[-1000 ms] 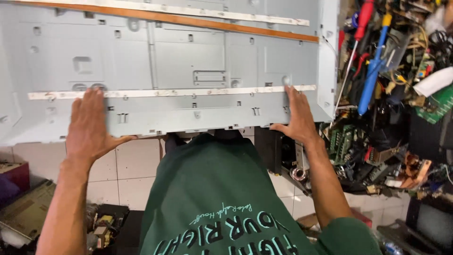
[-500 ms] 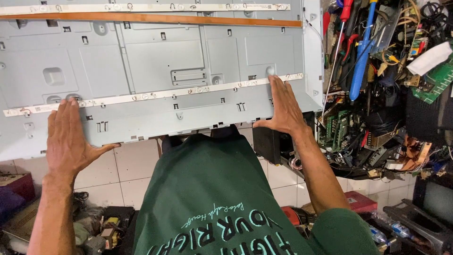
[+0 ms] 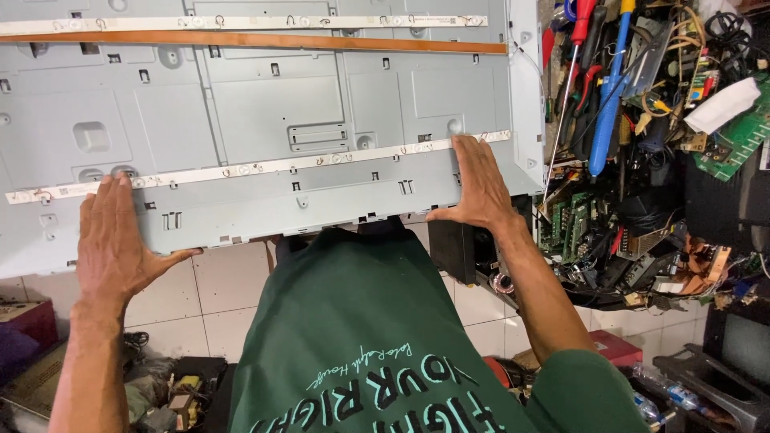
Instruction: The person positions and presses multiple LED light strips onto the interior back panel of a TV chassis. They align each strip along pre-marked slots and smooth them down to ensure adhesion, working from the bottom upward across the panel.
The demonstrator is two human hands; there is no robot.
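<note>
The person in the green shirt (image 3: 361,337) is standing over a large grey metal panel (image 3: 257,104), the stamped back of a flat screen, which is lying flat in front of them and jutting out over the tiled floor (image 3: 216,297). The left hand (image 3: 112,236) is pressing flat on the near left part of the panel, fingers (image 3: 108,200) stretched out and together, thumb spread out along the panel's near edge; it is gripping nothing, only lying open on the metal. The right hand (image 3: 480,188) is resting the same way near the right end, palm down, fingers straight and reaching up to the white light strip (image 3: 257,167) that is running slantwise across the panel from left to right. Neither hand is closing round anything. A second white strip (image 3: 241,22) is lying along the far edge, with a long thin wooden slat (image 3: 257,40) just beside it. To the right of the panel a cluttered heap is crowding the table: a red-handled screwdriver (image 3: 579,32), a blue-handled tool (image 3: 611,88), green circuit boards (image 3: 734,140), tangled wires (image 3: 722,32) and a scrap of white paper (image 3: 722,104). A black box (image 3: 453,248) is sitting under the panel's right corner, just below the right wrist. Down on the floor a red box (image 3: 613,349) is showing by the right elbow.
</note>
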